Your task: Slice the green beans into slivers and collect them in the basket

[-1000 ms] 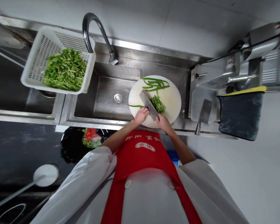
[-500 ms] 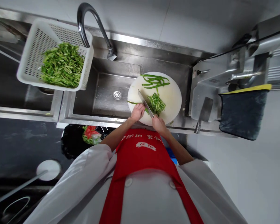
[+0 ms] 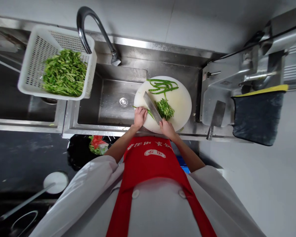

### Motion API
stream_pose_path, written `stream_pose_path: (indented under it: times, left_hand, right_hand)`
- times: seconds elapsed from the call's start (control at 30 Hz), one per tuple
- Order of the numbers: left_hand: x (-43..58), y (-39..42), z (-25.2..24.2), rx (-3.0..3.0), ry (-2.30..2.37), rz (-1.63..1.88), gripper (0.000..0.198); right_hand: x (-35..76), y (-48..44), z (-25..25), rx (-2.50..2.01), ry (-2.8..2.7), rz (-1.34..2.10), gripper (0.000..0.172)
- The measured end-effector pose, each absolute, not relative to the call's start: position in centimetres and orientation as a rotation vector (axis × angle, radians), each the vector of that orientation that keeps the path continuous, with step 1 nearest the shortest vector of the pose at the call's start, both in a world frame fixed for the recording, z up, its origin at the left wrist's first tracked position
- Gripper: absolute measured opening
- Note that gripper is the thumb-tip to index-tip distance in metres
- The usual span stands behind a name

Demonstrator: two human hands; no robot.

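On a round white cutting board point(image 3: 184, 105), my left hand point(image 3: 139, 117) has its fingers closed on a long green pepper point(image 3: 150, 114), whose thin end sticks out past the fingers. My right hand point(image 3: 167, 128) grips a knife point(image 3: 152, 108) by its handle. The blade slants up and left, between my left hand and a pile of cut green strips point(image 3: 164, 109). Several whole long green peppers point(image 3: 164, 86) lie at the board's far side.
A white basket point(image 3: 29, 74) of cut green strips point(image 3: 65, 73) stands at the left, by the faucet point(image 3: 98, 24). The sink point(image 3: 111, 95) is left of the board. On the right are a cleaver point(image 3: 218, 115) and a dark cloth point(image 3: 258, 115). Black bin bag point(image 3: 77, 153) below.
My left hand has moved slightly left, away from the blade. The knife shows more of its flat side, and more of the pepper is visible. The whole view has shifted a little.
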State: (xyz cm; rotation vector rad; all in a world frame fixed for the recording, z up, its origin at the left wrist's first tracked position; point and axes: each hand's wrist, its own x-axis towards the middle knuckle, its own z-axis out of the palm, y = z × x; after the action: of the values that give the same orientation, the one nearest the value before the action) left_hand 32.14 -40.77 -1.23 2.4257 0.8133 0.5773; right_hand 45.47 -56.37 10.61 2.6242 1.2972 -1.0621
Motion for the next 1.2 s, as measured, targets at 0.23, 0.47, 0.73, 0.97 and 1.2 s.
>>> stream_pose_path:
  times: [0.23, 0.47, 0.73, 0.97, 1.2]
  left_hand:
    - [33.3, -42.7, -1.3, 2.512, 0.767, 0.464, 0.025]
    - [33.1, -42.6, -1.0, 2.482, 0.713, 0.442, 0.026]
    - [33.1, -42.6, -0.6, 2.479, 0.706, 0.435, 0.027]
    - [31.3, -40.5, -0.8, 2.403, 0.804, 0.563, 0.028]
    - [32.4, -42.2, -1.5, 2.36, 0.713, 0.539, 0.028]
  right_hand:
    - [45.5, -59.7, 11.6, 2.588, 1.243, -1.026, 0.037]
    - [43.0, -58.0, 11.8, 2.611, 1.249, -1.084, 0.04]
    - [43.0, -56.7, 11.4, 2.625, 1.251, -1.077, 0.035]
    - [44.7, -56.8, 11.0, 2.653, 1.274, -1.084, 0.034]
    - [46.5, -61.3, 11.3, 2.6, 1.223, -1.056, 0.037]
